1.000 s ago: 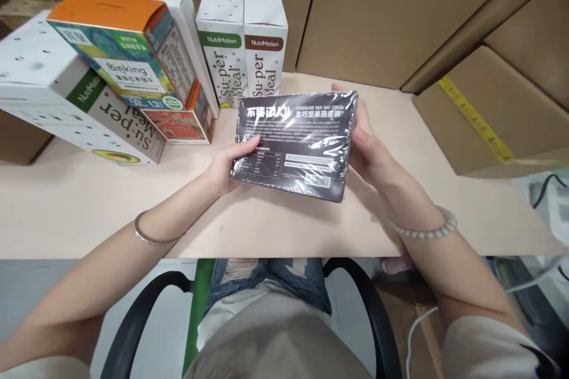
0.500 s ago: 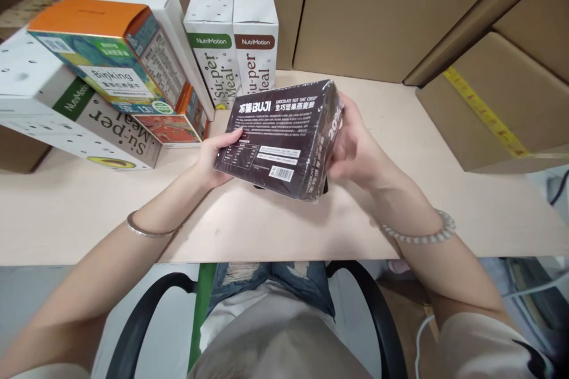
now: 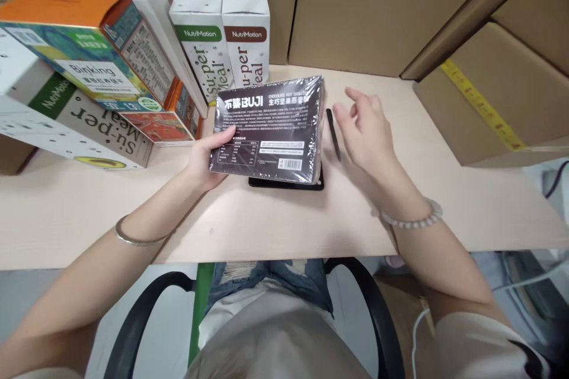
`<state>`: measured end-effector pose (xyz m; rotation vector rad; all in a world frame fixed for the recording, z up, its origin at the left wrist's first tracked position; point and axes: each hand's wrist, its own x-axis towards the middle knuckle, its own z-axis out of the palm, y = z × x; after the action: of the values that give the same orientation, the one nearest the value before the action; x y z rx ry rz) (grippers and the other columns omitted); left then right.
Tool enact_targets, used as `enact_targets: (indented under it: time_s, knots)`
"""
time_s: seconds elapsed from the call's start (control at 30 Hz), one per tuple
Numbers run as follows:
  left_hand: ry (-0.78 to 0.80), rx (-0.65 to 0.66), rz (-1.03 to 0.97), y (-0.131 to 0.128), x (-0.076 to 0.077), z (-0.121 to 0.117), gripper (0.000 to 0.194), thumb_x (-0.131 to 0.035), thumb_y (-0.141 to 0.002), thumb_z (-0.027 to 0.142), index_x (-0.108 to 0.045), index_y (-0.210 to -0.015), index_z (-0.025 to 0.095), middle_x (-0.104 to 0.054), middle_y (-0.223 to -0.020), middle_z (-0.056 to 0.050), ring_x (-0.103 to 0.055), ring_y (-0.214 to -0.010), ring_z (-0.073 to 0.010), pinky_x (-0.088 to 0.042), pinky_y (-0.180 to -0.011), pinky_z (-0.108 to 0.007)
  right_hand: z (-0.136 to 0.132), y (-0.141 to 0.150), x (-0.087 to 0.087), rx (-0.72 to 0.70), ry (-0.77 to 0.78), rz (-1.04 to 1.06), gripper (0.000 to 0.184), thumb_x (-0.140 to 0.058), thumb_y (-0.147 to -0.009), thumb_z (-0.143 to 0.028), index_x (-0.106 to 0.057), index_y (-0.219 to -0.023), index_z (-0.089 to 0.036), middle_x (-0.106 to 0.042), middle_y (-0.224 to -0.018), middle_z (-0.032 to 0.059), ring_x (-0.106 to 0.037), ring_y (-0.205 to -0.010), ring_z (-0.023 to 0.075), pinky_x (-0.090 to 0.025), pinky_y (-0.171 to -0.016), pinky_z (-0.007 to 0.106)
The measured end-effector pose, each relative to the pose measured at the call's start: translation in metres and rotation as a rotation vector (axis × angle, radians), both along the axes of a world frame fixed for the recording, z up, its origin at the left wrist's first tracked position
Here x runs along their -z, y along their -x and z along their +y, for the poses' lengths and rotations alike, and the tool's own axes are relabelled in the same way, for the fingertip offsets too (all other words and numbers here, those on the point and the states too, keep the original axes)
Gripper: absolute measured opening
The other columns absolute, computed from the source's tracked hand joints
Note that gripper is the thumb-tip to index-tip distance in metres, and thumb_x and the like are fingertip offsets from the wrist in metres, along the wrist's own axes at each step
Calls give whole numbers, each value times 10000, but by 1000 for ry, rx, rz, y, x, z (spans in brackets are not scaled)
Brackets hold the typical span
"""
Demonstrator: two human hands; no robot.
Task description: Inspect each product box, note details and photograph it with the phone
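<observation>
My left hand (image 3: pixel 207 160) grips the left edge of a dark, plastic-wrapped oat crisp box (image 3: pixel 269 136), thumb on its printed face and the other fingers hidden behind. The box is tilted up toward me over the table. Beneath it a flat black object (image 3: pixel 287 184) shows only its front edge. My right hand (image 3: pixel 367 130) is off the box, raised to its right with the fingers apart and nothing in them. On the table between box and right hand lies a slim black pen-like stick (image 3: pixel 333 134).
At the left are a Binking box (image 3: pixel 89 53) over an orange box (image 3: pixel 166 121) and a lying Su-per Meal box (image 3: pixel 66 121). Two upright white boxes (image 3: pixel 222 29) stand behind. A taped carton (image 3: pixel 480 112) sits at the right, before a cardboard wall (image 3: pixel 377 18).
My right hand has let go of the box's right side and moved right. The box now faces me more squarely, and the black stick has come into view.
</observation>
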<state>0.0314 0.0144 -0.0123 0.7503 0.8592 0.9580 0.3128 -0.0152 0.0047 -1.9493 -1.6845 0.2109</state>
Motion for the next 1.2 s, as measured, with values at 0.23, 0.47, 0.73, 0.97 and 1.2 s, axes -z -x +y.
enact_targets:
  time_s: [0.23,0.47,0.73,0.97,1.2]
  knots:
    - [35,-82,67,-3,-9,0,320,-483,-1024,311,-681,-1215,149,-827,-1078,-131,-815,-1157,-385,-729,-898,-540,7,11,4,0,395,-576,485,-427,-1114,-319,-769,-1252,-4,-698,-1306,312,-747,-1057,393,-500,-850,442]
    - [11,49,-54,1,-4,0,354,-533,-1008,348,-679,-1268,157,-837,-1081,-129,-822,-1108,-364,-752,-826,-459,12,-2,7,70,315,-564,283,-580,-942,-184,-811,-1058,-70,-806,-1010,274,-740,-942,385,-509,-785,449]
    - [78,-82,-130,0,6,11,238,-599,-1009,283,-729,-1179,179,-857,-1071,-87,-788,-1264,-332,-654,-1138,-470,0,-21,-5,134,-393,187,67,-652,-915,-337,-625,-900,-277,-711,-757,53,-699,-685,259,-563,-673,427]
    - [5,-145,-136,2,21,35,195,-660,-1028,324,-765,-1059,162,-862,-1013,-66,-844,-1021,-238,-658,-1092,-380,-23,6,-20,-270,-646,800,162,-728,-1016,-491,-707,-1049,-334,-849,-1068,26,-828,-907,228,-679,-779,409]
    - [-1,-178,-105,1,21,39,135,-655,-1041,238,-769,-1035,167,-840,-886,-11,-820,-845,-167,-676,-980,-293,-56,38,-23,-492,-607,771,93,-828,-975,-359,-805,-911,-295,-784,-705,-39,-689,-484,129,-552,-432,271]
